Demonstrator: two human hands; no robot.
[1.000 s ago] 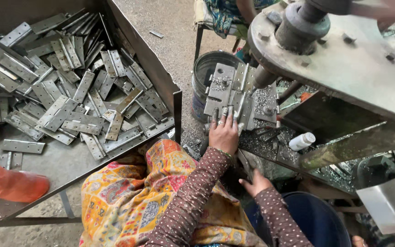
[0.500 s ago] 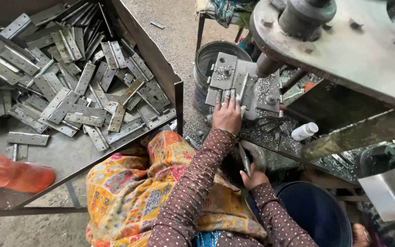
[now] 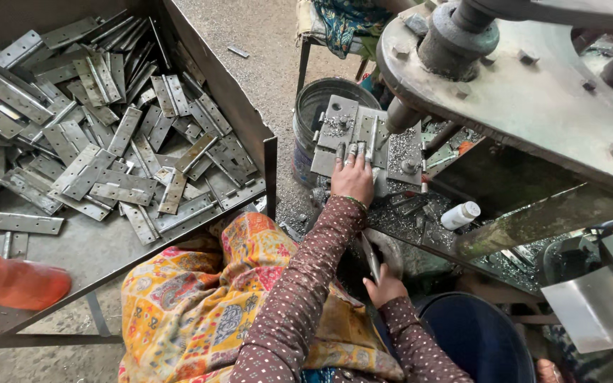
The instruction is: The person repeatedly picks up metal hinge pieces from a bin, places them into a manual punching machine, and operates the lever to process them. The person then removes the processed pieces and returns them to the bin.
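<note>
left hand: flat, fingers spread, pressing a hinge strip onto the grey die plate under the press; no grip, just palm-down hold. since 1 s ago it has moved fwd onto the plate, fingertips now further up on the strip, so the piece looks seated for punching.
right hand: low, near lap, closed on a thin metal strip held upright; was more open and resting 1 s ago, so likely the next blank is picked up.
press head/flywheel plate: above and right of left hand, punch shaft just beside fingertips — pinch risk.
metal swarf: on plate, right of left hand.
white bottle: right of left hand, on bench ledge.
steel bucket: behind plate, left of it.
tray w/ pile of hinge blanks: far left of both hands.
blue tub: right of right hand.
orange boot-like item: far left, under tray edge.
</note>
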